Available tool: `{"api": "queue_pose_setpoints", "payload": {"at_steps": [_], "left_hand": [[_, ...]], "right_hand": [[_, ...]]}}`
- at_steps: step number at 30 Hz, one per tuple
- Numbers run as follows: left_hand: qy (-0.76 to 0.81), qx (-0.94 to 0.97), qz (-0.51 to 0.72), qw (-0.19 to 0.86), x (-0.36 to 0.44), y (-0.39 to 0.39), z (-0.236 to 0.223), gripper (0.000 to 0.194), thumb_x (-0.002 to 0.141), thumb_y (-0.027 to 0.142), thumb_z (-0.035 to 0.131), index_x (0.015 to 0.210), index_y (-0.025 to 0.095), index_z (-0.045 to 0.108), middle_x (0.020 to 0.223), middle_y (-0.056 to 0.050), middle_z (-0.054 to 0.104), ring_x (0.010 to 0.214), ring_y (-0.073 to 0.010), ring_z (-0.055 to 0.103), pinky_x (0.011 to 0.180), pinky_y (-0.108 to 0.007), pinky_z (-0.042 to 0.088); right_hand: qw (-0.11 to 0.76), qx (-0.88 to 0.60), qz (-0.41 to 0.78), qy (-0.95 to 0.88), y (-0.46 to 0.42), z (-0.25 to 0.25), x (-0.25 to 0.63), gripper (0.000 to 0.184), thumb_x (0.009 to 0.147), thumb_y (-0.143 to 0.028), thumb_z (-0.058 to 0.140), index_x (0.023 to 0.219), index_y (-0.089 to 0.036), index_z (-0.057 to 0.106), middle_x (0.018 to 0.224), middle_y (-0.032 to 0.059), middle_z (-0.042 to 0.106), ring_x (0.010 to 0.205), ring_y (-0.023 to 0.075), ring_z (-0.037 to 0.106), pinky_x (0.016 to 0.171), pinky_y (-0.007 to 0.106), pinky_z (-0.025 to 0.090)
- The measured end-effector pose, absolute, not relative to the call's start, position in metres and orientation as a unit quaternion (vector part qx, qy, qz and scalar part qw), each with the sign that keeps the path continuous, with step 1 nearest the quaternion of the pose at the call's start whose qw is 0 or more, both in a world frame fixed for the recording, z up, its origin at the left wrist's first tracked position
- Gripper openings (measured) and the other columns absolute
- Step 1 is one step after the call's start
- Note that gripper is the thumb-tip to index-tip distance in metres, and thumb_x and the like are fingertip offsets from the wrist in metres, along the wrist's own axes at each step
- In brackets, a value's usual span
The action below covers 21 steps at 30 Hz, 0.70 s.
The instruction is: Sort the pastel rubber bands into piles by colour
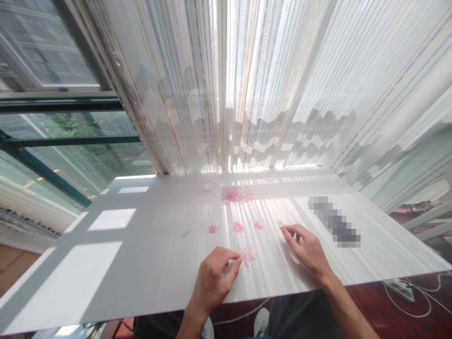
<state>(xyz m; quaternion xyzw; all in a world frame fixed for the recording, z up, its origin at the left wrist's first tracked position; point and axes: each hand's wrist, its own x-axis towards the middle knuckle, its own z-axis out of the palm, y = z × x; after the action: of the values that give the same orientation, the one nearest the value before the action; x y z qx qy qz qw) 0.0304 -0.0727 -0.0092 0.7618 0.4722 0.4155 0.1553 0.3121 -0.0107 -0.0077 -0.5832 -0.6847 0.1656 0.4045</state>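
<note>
On a white table (148,263) lie small heaps of tiny elastic bands. My left hand (213,278) is pinched shut at the edge of a pale pink heap (249,255) near the front edge. My right hand (307,247) rests to the right, fingers curled, its fingertips touching a small yellowish bit (280,223). Farther back lie a large pink and purple pile (236,194), two small pink heaps (239,227) (258,224), a purple heap (213,228) and a light blue one (186,232).
A small clear cup (209,182) stands at the table's far edge by the sheer curtain (268,80). A blurred-out patch (334,221) lies at the right. A window (63,141) is at the left. White cables and a power strip (400,288) lie on the floor at right.
</note>
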Motion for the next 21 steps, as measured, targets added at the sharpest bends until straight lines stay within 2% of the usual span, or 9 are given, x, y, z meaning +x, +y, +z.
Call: {"api": "queue_pose_setpoints", "payload": {"at_steps": [3,8,21], "left_hand": [[0.471,0.764,0.416,0.146,0.030,-0.072,-0.011,0.009,0.097,0.020,0.060,0.096,0.022,0.070,0.087,-0.005,0.072,0.081,-0.0189,0.067,0.069,-0.028,0.058],[0.472,0.765,0.413,0.149,0.030,-0.072,-0.013,0.011,0.095,0.017,0.061,0.099,0.022,0.070,0.091,-0.005,0.072,0.085,-0.0201,0.066,0.073,-0.030,0.060],[0.474,0.767,0.402,0.161,0.030,-0.071,-0.011,0.011,0.096,0.018,0.060,0.096,0.022,0.070,0.088,-0.005,0.071,0.081,-0.0183,0.067,0.069,-0.028,0.059]], "right_hand": [[0.363,-0.505,0.205,-0.756,-0.029,-0.010,0.291,0.025,0.098,-0.040,0.055,0.092,-0.023,0.073,0.085,0.0064,0.071,0.073,0.0207,0.065,0.067,0.034,0.054],[0.329,-0.458,0.202,-0.801,-0.037,-0.015,0.271,0.015,0.095,-0.025,0.058,0.098,-0.023,0.073,0.093,0.0069,0.068,0.089,0.0234,0.067,0.083,0.039,0.056],[0.320,-0.446,0.204,-0.811,-0.032,-0.016,0.268,0.015,0.100,-0.024,0.054,0.090,-0.022,0.064,0.090,0.0063,0.065,0.085,0.0235,0.062,0.079,0.041,0.053]]}}
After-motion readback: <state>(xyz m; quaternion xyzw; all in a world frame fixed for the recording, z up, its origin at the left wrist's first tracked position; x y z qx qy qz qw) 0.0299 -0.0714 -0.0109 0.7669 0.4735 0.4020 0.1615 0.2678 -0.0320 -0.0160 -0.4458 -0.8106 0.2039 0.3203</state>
